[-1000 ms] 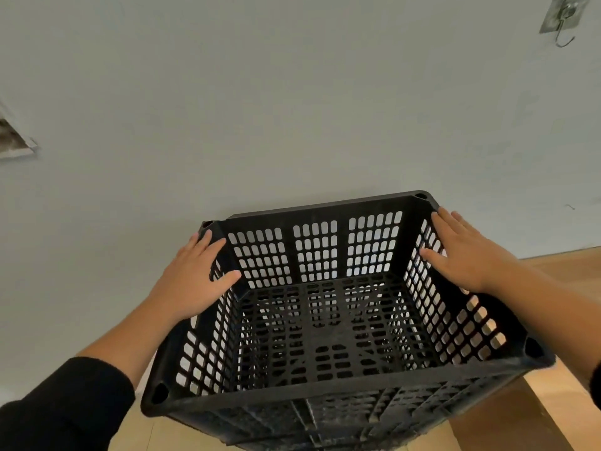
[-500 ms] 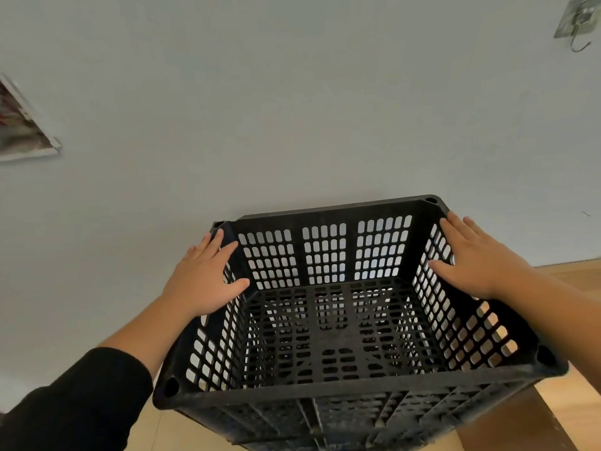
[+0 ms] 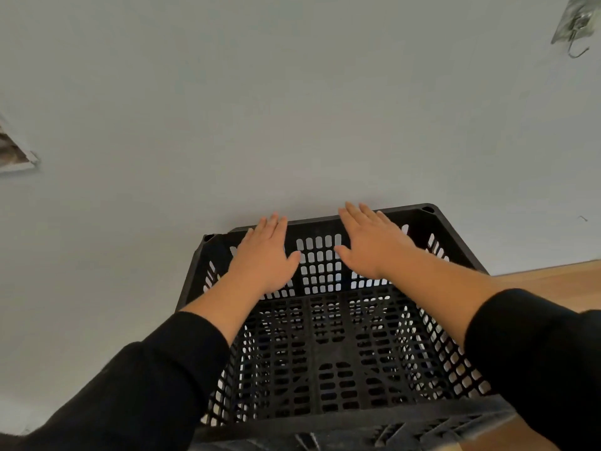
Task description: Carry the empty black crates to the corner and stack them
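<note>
Black slotted crate [image 3: 328, 346], open-topped, empty.

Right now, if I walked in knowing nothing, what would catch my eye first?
Most likely the big black crate, empty, its slotted walls and floor filling the lower middle of the view against a pale wall. Next, the two bare hands spread flat with fingers straight at its far side: the left hand and the right hand, side by side. A small metal hook hangs at the top right.
</note>
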The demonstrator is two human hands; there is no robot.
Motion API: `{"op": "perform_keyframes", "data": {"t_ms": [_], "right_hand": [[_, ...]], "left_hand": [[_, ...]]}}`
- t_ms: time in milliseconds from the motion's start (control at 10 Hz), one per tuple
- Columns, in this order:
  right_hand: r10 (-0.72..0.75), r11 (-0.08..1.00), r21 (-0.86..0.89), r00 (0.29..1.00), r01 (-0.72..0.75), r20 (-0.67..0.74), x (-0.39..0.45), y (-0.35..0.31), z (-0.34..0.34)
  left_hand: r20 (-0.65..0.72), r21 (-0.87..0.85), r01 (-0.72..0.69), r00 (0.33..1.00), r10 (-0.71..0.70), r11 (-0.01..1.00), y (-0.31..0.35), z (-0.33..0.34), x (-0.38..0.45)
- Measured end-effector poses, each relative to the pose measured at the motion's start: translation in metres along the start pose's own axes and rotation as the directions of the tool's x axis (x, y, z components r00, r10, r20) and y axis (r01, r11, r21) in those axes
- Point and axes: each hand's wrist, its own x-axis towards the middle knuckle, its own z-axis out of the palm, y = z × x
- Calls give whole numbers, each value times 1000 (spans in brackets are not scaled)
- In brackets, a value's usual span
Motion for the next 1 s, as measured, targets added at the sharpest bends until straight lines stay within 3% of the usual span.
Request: {"op": "perform_keyframes", "data": {"t_ms": [400, 600, 800, 900, 1000], "right_hand": [[75, 991, 114, 996, -70, -42, 13, -10, 33], [88, 990, 118, 995, -83, -38, 12, -14, 34], [85, 988, 122, 992, -97, 97, 14, -15, 9], [104, 957, 251, 981, -144, 165, 8, -16, -7], [113, 938, 314, 987, -144, 115, -10, -23, -10]], "left_hand": [[-120, -76, 45, 991, -53, 996, 12, 47, 11], [-83, -60, 53, 995, -58, 997, 14, 44, 8], [41, -78, 43, 998, -40, 996, 10, 23, 10], [80, -106, 57, 996, -49, 993, 7, 17, 8], [56, -120, 99, 994, -93, 988, 5, 18, -3]]}}
